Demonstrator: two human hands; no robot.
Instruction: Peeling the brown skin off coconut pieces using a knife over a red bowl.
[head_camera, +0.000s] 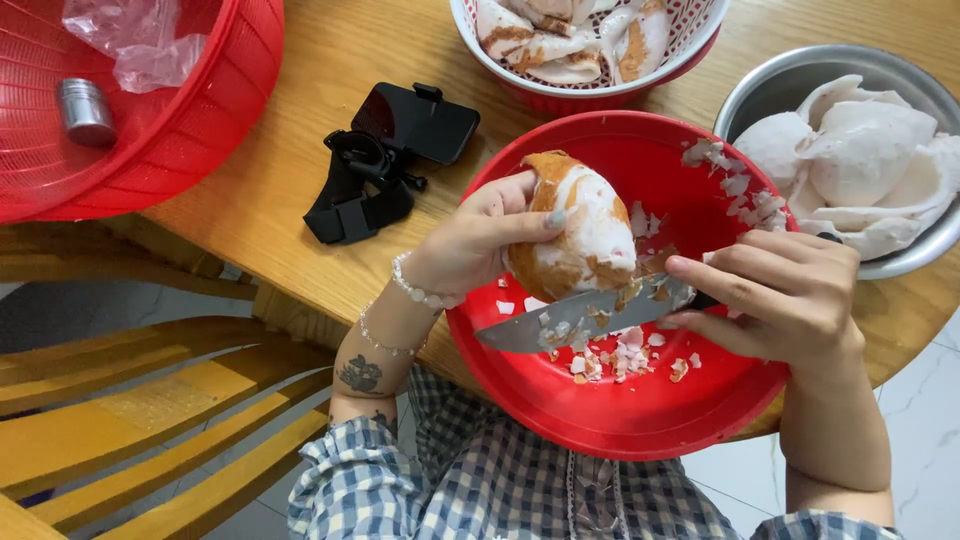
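Here, seen from above, a person's left hand curls its fingers closed around a rounded piece of coconut flesh, white with patches of brown skin, holding it over a shallow red plastic basin near the table's near edge. The right hand grips a knife by its handle, fingers wrapped tight; the grey blade lies flat under the coconut, flecked with scrapings. Peeling well here probably calls for shallow strokes, the blade kept angled away from the left thumb. Thin brown and white shavings litter the basin. Far right, a smooth metal bowl holds clean white pieces; beyond, a patterned bowl holds unpeeled ones. Left lies a black strap mount on the wooden table
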